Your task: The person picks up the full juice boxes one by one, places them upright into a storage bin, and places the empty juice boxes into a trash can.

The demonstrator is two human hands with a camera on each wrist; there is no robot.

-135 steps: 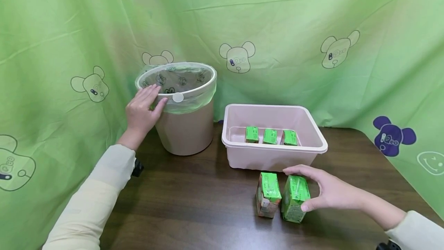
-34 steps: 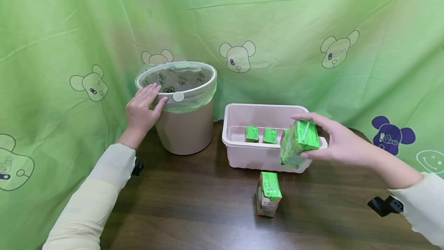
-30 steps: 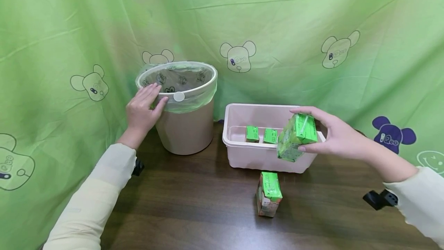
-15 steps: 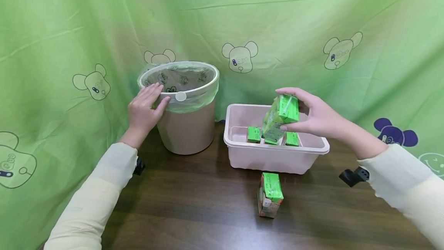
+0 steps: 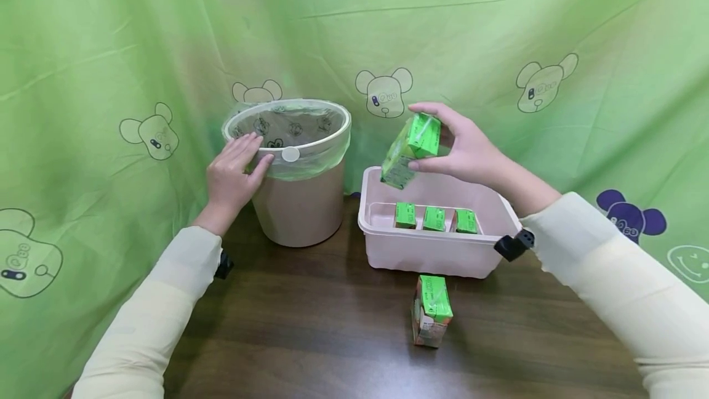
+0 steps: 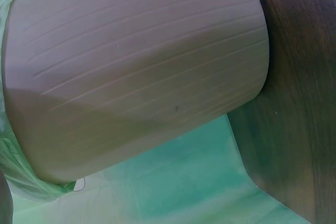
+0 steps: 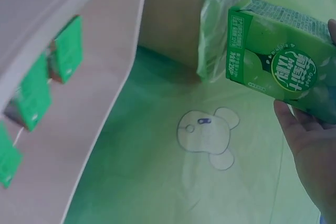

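My right hand (image 5: 462,146) grips a green juice box (image 5: 412,149) between thumb and fingers, tilted, above the back left of a pale pink plastic tub (image 5: 437,254). In the right wrist view, the juice box (image 7: 283,59) shows its printed front with a round logo. My left hand (image 5: 232,174) holds the near left rim of a beige trash bin (image 5: 299,208), fingers over the rim and thumb outside. Green-topped juice boxes (image 5: 434,218) stand in a row of three inside the tub. Another juice box (image 5: 431,311), with reddish-brown sides, stands upright in front of it.
A translucent green bag (image 5: 324,159) lines the bin and folds over its rim. Bin and tub stand side by side on a dark wooden table (image 5: 310,325). Behind them hangs a green curtain (image 5: 454,36) printed with bear heads.
My right hand took the green juice box from the table, raised it over the tub and carried it left towards the bin. My left hand has stayed at the bin's rim.
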